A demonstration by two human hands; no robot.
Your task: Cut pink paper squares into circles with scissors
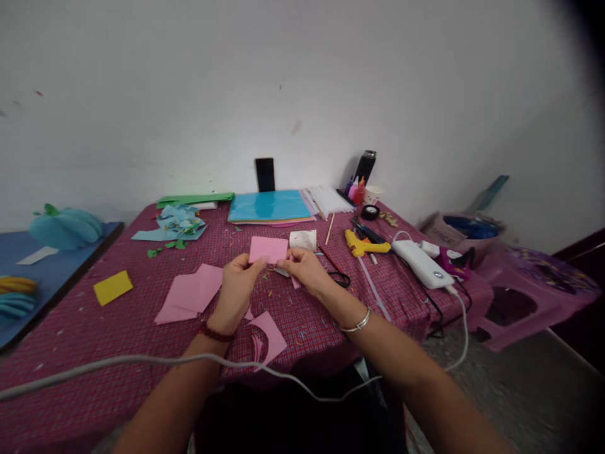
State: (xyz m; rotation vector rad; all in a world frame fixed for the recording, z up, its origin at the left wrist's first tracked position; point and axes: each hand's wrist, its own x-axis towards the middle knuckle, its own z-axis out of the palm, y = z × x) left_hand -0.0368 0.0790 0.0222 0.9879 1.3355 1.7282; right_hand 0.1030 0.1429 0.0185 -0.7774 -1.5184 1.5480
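Both my hands hold one small pink paper rectangle a little above the red checked tablecloth. My left hand pinches its lower left edge, fingers closed. Fingers of my right hand are closed on its lower right corner. Larger pink paper sheets lie just left of my left hand, and curved pink offcuts lie below my hands. Black-handled scissors rest right of my right hand.
A yellow glue gun, a white power bank with a cable, a yellow paper piece, a stack of blue sheets, green paper, a black flask and a phone sit around. A pink plastic stool stands at right.
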